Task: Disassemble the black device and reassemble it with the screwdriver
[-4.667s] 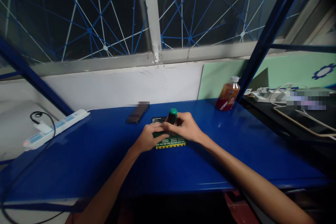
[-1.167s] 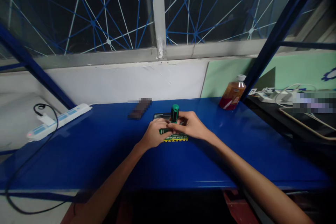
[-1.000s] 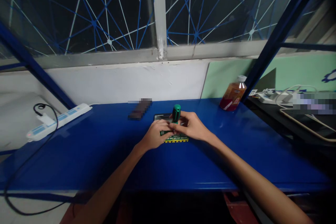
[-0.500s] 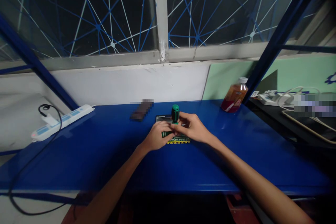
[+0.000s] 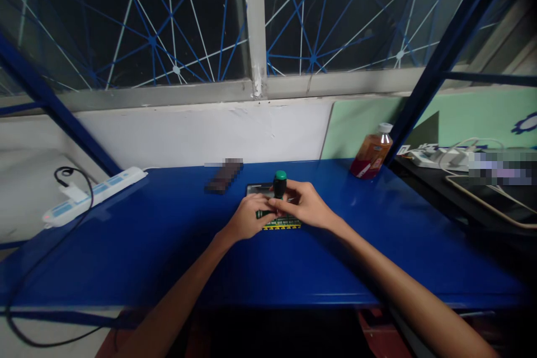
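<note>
An upright screwdriver (image 5: pixel 279 184) with a green-capped black handle stands between my hands. My right hand (image 5: pixel 308 201) is closed in a pinch around its lower part. From the other side, my left hand (image 5: pixel 250 218) reaches in with its fingers curled and the tips near the base of the handle. A green-and-black handle-like piece (image 5: pixel 263 214) shows between my left thumb and fingers; whether it is gripped I cannot tell. Under both hands lies a green tool case (image 5: pixel 282 224) with a yellow front edge and a dark lid (image 5: pixel 260 189). The screwdriver's tip is hidden.
The blue table (image 5: pixel 268 268) carries a blurred dark object (image 5: pixel 224 176) behind the case. At the left is a white power strip (image 5: pixel 96 196) with a black cable. A drink bottle (image 5: pixel 371 154) stands back right, near cables and a power strip (image 5: pixel 448 159) on a dark surface.
The screwdriver handle has turned: its green side stripe no longer shows, and it looks slightly lower. Both hands keep nearly the same pose. The whole view has shifted a little.
</note>
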Motion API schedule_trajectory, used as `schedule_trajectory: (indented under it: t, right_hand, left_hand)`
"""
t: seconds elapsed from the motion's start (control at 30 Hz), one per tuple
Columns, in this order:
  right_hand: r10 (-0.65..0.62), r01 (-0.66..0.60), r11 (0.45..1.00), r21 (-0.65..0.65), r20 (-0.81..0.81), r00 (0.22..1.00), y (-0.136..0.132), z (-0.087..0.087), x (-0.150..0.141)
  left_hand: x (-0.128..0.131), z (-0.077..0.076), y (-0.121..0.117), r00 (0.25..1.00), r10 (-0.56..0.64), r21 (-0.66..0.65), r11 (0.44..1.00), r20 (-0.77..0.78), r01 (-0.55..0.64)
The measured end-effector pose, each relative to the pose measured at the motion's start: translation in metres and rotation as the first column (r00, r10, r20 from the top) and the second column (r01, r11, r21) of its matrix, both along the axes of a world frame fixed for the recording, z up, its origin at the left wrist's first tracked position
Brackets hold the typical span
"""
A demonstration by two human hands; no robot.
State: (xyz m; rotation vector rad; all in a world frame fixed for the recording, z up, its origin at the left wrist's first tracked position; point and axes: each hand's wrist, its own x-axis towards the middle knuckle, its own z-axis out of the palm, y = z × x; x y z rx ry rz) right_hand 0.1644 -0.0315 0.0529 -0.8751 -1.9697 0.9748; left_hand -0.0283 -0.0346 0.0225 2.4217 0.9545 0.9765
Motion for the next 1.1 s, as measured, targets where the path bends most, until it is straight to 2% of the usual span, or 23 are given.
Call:
schedule_trajectory:
  t: [0.13, 0.33, 0.53, 0.7, 0.93, 1.1]
  right_hand:
    - [0.009, -0.009, 1.000, -0.004, 0.003, 1.000, -0.0008, 0.0014, -0.0001]
    - [0.016, -0.017, 0.999, -0.029, -0.021, 1.000, -0.0018, 0.0011, -0.0007]
    - [-0.005, 0.005, 1.000, -0.001, 0.008, 1.000, -0.0024, 0.0022, -0.0011]
    - [0.011, -0.011, 1.000, -0.004, 0.010, 1.000, -0.0026, 0.0035, -0.0008]
    - [-0.007, 0.007, 1.000, -0.005, 0.008, 1.000, -0.0028, 0.0031, -0.0020]
    - [0.010, -0.010, 1.000, -0.022, 0.001, 1.000, -0.0023, 0.0023, -0.0012]
  left_hand:
    - [-0.0001, -0.0005, 0.0017, 1.000, 0.012, -0.014, 1.000, 0.021, -0.012]
    - [-0.0006, -0.0028, 0.0016, 0.999, -0.029, -0.014, 1.000, -0.030, 0.028]
    - [-0.0001, -0.0043, 0.0017, 1.000, 0.019, 0.016, 1.000, -0.006, -0.019]
    - [-0.0006, -0.0020, 0.0010, 1.000, -0.016, 0.037, 0.999, -0.025, 0.017]
    - [-0.0009, -0.0049, 0.0037, 1.000, 0.021, -0.005, 1.000, -0.001, -0.021]
    - [-0.0006, -0.0038, 0.0015, 1.000, -0.027, -0.001, 1.000, -0.016, 0.027]
